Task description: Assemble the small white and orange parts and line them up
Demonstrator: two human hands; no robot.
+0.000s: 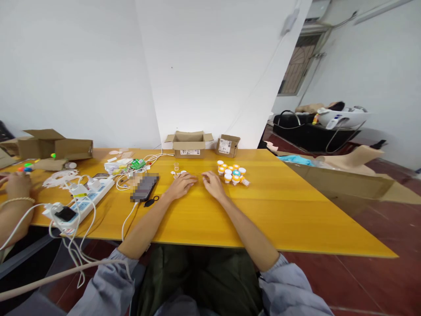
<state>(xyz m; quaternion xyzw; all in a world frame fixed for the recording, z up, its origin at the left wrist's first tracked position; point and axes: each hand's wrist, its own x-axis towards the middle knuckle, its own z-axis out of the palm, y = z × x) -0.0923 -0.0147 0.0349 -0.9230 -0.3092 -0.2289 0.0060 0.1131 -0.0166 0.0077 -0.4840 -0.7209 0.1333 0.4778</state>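
My left hand [179, 186] is low over the table, fingers spread and loosely bent, with nothing visible in them. Small white round pieces [174, 174] lie just beyond its knuckles, partly covered by the hand. Beside them stands a small clear cup [176, 166]. Facing it across a narrow gap, my right hand [213, 185] has its fingers curled inward but a little apart, and no object shows in them. To its right is a cluster of small containers with white, orange and teal lids [236, 173]; one clear container [245, 181] lies tilted at the edge.
Two open cardboard boxes [189, 145] stand by the wall. Left of me are a phone [145, 188], a black cap with a loop [151, 202], a power strip [86, 206] with tangled white cables, and another person's hand [18, 186]. A large carton [329, 184] sits right of the table.
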